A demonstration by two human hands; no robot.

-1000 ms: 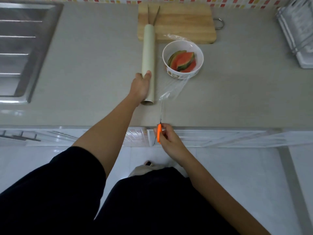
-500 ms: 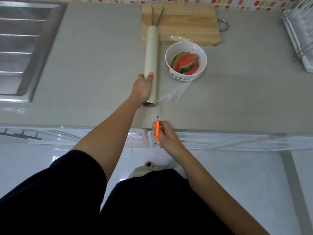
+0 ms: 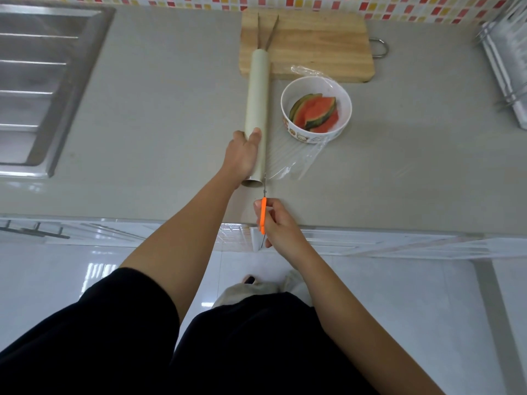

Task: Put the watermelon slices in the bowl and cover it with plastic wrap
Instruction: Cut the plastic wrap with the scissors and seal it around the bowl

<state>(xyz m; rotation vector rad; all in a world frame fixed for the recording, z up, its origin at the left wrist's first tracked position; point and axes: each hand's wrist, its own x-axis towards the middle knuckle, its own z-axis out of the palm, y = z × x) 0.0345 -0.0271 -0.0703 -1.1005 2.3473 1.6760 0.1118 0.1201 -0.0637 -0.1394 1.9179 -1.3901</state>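
Head view, left fingers (image 3: 254, 136) round wrap roll (image 3: 258, 89)

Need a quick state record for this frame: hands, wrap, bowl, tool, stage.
left hand: grips the wrap roll near its near end, on the counter
right hand: holds an orange-handled cutting tool, blade tip at the film beside the roll's end
film: drawn from the roll across the bowl, seemingly uncut
bowl: white, holds watermelon slices, right of the roll
behind: cutting board with tongs on it
stage: slices in; cut pending
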